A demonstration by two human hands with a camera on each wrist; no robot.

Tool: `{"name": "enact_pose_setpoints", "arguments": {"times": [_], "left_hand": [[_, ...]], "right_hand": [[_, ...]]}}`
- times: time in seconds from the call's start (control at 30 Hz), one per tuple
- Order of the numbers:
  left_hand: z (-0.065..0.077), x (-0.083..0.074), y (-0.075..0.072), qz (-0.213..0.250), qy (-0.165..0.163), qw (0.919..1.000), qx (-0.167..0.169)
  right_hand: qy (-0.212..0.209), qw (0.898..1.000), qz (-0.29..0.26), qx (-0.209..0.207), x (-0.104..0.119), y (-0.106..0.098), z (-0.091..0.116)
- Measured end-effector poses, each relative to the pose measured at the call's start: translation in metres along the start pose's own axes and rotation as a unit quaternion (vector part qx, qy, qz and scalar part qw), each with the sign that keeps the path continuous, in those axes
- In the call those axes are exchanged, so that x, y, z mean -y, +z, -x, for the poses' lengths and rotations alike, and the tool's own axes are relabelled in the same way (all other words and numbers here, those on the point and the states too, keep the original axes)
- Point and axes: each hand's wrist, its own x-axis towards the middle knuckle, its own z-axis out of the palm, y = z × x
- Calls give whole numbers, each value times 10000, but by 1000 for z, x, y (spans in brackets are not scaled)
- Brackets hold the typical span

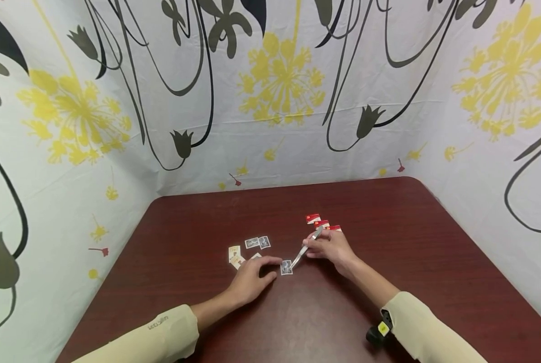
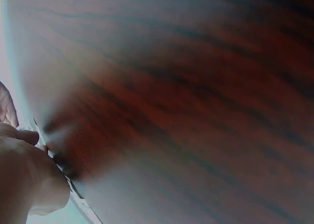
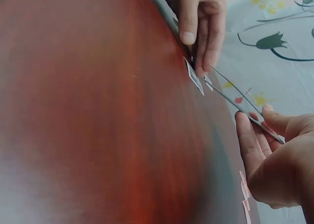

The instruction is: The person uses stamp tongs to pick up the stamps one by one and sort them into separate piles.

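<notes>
Over a reddish table [image 1: 325,322], right hand [image 1: 334,247] holds tweezers [image 1: 300,253] at a card [image 1: 286,270]

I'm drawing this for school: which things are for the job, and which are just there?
For the job:
tweezers in the right hand
grey card at their tips, left hand nearby
probably the red cards, grey pair and yellowish cards

Seemingly just there:
flowery cloth
dark gadget by the right sleeve

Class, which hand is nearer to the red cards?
Right. The right hand is just on the near side of the red cards; the left hand is farther away, leftward.
</notes>
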Motion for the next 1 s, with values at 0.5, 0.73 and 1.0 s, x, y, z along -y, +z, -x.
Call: {"name": "enact_pose_setpoints", "arguments": {"times": [0.5, 0.73, 1.0], "left_hand": [[1, -2, 0, -45, 49, 10000, 17], [2, -1, 0, -117, 123, 9999, -30], [2, -1, 0, -99, 109, 9998, -99]], "right_hand": [[-231, 9979, -58, -598, -8, 13, 29], [-336, 9965, -226, -730, -9, 16, 35], [-515, 9934, -375, -957, 0, 9, 38]]}}
